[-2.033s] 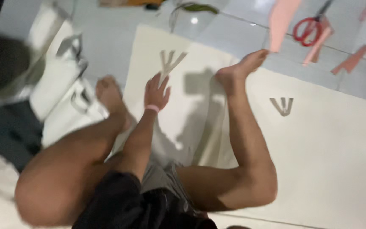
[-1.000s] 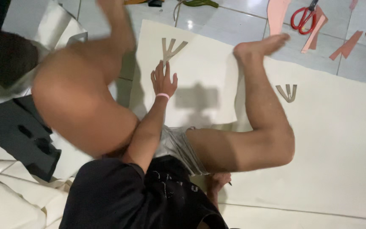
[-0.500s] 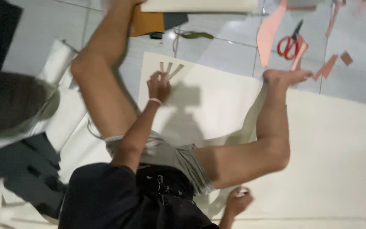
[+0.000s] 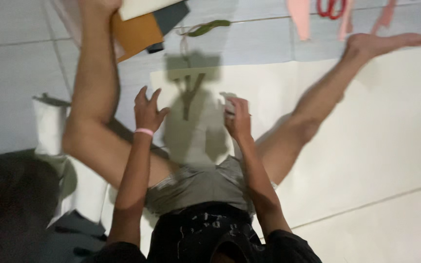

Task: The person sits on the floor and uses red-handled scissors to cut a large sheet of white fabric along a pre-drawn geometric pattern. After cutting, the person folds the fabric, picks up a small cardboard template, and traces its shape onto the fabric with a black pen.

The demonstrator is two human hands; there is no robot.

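Observation:
I sit on the floor with my legs spread over a large cream sheet [image 4: 366, 146]. My left hand [image 4: 148, 109], with a pink band on the wrist, hovers with its fingers spread above the sheet's left part. My right hand [image 4: 237, 117] is shut on a small white object [image 4: 228, 103], blurred, held over the sheet's middle. Between the two hands lies a small fan-shaped paper piece [image 4: 190, 92] on the sheet, in shadow.
Red scissors [image 4: 331, 7] and pink paper strips [image 4: 299, 17] lie on the tiled floor at the top right. Orange and dark sheets [image 4: 140, 31] and a green item [image 4: 209, 27] lie at the top. White cloth [image 4: 49, 127] and dark fabric [image 4: 10, 204] sit at the left.
My right hand has come up from beside my hip to the sheet's middle, holding a small white object. My left hand lifted off the sheet. My legs have spread wider.

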